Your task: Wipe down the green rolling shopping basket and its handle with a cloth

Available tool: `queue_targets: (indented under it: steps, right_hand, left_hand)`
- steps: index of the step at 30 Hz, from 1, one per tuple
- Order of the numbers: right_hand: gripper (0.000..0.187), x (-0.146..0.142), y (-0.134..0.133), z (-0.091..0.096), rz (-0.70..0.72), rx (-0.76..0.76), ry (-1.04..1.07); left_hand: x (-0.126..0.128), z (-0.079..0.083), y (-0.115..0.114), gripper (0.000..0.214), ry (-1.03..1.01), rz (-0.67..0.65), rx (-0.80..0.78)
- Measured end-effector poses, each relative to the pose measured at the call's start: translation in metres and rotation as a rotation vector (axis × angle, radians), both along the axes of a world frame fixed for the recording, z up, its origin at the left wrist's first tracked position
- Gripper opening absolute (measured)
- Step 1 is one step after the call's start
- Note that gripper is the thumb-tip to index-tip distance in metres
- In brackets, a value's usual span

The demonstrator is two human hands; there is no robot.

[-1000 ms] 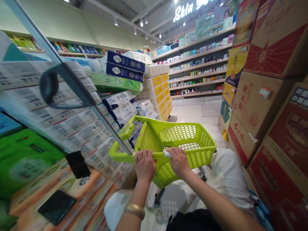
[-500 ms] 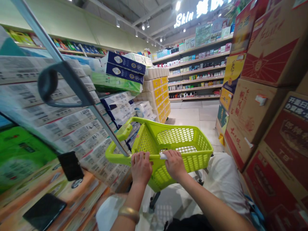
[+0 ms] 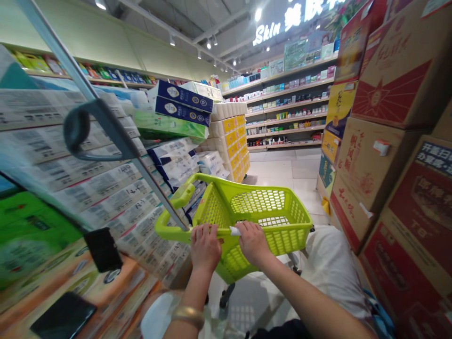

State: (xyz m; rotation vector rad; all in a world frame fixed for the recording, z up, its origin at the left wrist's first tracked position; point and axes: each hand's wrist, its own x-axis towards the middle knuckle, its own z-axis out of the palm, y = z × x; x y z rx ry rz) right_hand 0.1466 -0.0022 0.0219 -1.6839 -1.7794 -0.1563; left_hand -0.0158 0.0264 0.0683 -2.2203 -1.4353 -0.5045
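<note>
A lime-green plastic shopping cart (image 3: pixel 278 207) stands in the aisle just ahead of me, its basket holding nothing I can see. My left hand (image 3: pixel 205 247) is closed round the cart's near rim. Beside it, my right hand (image 3: pixel 251 242) grips the same rim, and a small white scrap of paper (image 3: pixel 234 230) sticks out from under its fingers. A gold bangle (image 3: pixel 188 314) sits on my left wrist.
Stacked packs of tissue and boxed goods (image 3: pixel 106 188) crowd the left side. Tall cardboard cartons (image 3: pixel 391 141) wall off the right. A grey metal pole with a loop handle (image 3: pixel 95 132) slants across the left. Tiled floor (image 3: pixel 282 169) runs ahead to stocked shelves (image 3: pixel 289 108).
The cart and both hands have drifted slightly left and forward along the aisle; the grip on the rim is unchanged.
</note>
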Motion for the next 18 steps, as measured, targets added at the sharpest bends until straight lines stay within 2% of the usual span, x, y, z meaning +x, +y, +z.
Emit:
queue_targets:
  steps: [4,6,9,12,14,16,18]
  right_hand:
    - [0.026,0.029,-0.009,-0.008,-0.088,-0.008,-0.018]
    - [0.025,0.033,-0.012,-0.009,-0.132,-0.008,-0.013]
    - [0.028,0.021,-0.008,-0.006,-0.132,-0.015,0.010]
    - [0.030,0.001,0.001,-0.002,-0.052,-0.010,0.009]
    - [0.031,-0.006,0.005,-0.002,-0.016,-0.002,0.005]
    - [0.031,-0.002,0.004,-0.003,-0.010,0.005,0.000]
    - [0.030,0.013,-0.001,-0.008,-0.038,0.005,-0.009]
  left_hand:
    - [-0.004,0.003,0.003,0.030,0.002,0.024,0.007]
    - [-0.002,0.005,0.003,0.028,-0.012,0.037,0.008]
    - [0.006,0.006,0.002,0.029,-0.050,0.041,0.021]
    - [0.019,0.001,-0.001,0.051,-0.063,-0.035,0.045]
    - [0.028,-0.005,-0.003,0.066,-0.054,-0.119,-0.004]
    - [0.032,-0.012,-0.003,0.072,-0.035,-0.151,-0.086]
    - [0.033,-0.016,-0.002,0.066,0.001,-0.151,-0.134]
